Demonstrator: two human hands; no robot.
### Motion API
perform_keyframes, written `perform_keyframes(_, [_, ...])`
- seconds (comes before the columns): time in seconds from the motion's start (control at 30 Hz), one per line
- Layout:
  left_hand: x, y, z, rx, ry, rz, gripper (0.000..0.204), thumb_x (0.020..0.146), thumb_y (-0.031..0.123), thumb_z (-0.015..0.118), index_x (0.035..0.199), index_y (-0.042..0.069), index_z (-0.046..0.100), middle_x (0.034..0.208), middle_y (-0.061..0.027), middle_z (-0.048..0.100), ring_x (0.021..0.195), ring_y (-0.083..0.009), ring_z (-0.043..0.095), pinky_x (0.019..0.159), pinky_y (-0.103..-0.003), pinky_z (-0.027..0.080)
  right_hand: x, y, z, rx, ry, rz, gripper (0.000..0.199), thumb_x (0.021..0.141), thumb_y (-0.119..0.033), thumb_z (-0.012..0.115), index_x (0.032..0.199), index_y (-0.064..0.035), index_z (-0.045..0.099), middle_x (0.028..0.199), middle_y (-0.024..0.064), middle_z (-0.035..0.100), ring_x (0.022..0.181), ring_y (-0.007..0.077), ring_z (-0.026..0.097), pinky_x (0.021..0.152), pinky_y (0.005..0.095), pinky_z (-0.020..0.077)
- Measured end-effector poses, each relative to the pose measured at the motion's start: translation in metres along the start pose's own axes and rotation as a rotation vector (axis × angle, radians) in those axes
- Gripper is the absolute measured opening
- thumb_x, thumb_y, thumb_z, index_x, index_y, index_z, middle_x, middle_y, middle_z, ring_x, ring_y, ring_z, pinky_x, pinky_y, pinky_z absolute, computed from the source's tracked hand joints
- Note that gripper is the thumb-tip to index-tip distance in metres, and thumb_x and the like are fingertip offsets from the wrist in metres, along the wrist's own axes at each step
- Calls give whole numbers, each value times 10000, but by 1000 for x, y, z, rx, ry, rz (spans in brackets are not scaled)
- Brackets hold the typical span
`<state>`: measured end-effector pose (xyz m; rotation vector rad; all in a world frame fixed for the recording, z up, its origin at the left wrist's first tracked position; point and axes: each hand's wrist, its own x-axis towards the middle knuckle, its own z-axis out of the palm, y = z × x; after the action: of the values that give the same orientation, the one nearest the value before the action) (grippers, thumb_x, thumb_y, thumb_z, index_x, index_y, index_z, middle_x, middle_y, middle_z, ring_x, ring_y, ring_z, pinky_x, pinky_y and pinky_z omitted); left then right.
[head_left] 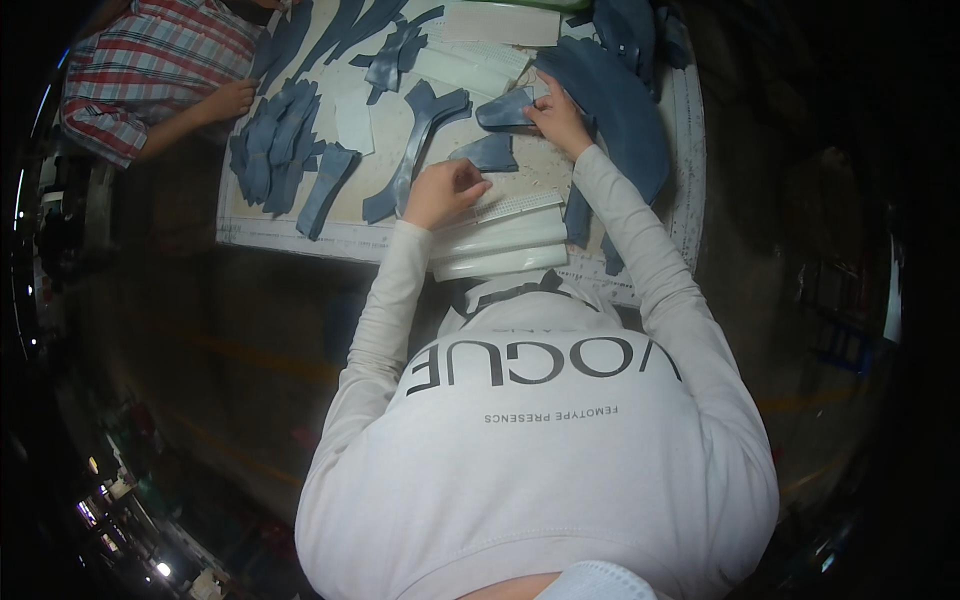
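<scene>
pale bluish-white cloth (598, 582) shows nearest the camera at the lower edge, just beyond it the person's white long-sleeved top with black lettering (540, 460). at the far left a co-worker in a red, white and blue checked shirt (165, 75) rests a hand (232, 101) at the edge of a pale-topped worktable (690, 215). next comes a heap of slate-blue flat cut pieces (272, 150), then a slim slate-blue strip (327, 192) lying alone and a forked slate-blue piece (424, 118). the left hand (445, 194) is just beside the fork's lower end, fingers loosely curled; i cannot tell whether it grips anything. below and right of it lie glossy white overlapping strips (500, 240); above them, a short slate-blue piece (488, 153). further right, the right hand (556, 116) has thumb and fingertips pinched on the right end of a tapered slate-blue piece (502, 110), over the table. beyond curves a broad dark-blue stack (625, 115).
</scene>
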<state>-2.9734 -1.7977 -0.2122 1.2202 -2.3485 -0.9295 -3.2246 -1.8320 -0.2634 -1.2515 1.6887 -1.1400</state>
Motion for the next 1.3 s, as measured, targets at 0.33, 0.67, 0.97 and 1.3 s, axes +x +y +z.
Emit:
perform_keyframes(0.33, [-14,-3,25,-81,-155,-23,286,754,231,785,908,32,649,802,-68,645,684,-154,597,644,-281,476,-54,-39,-20,-280,-220,-432,259,800,-147,717,1041,-66,667,923,107,686,866,294,653,831,369,499])
perform_keyframes(0.67, [-3,15,-25,-303,-159,-35,298,777,245,787,947,19,689,795,-79,702,699,-118,641,668,-258,497,-82,-63,-31,-163,-390,-343,167,798,-175,722,840,-17,690,802,107,685,743,208,660,725,319,498])
perform_keyframes(0.97, [0,11,-26,-361,-158,-117,229,842,225,716,904,5,735,718,-90,698,655,-107,630,627,-256,497,-85,-67,-30,-370,-168,-566,169,797,-198,716,890,-59,698,855,70,688,859,236,629,819,350,451])
perform_keyframes(1.3, [-2,27,-31,-457,-186,-124,206,881,176,665,904,-23,713,674,-4,631,635,-50,536,597,-219,449,-104,-65,-16,-299,-127,-565,212,803,-188,708,1006,-129,711,967,38,685,1012,214,599,935,373,395])
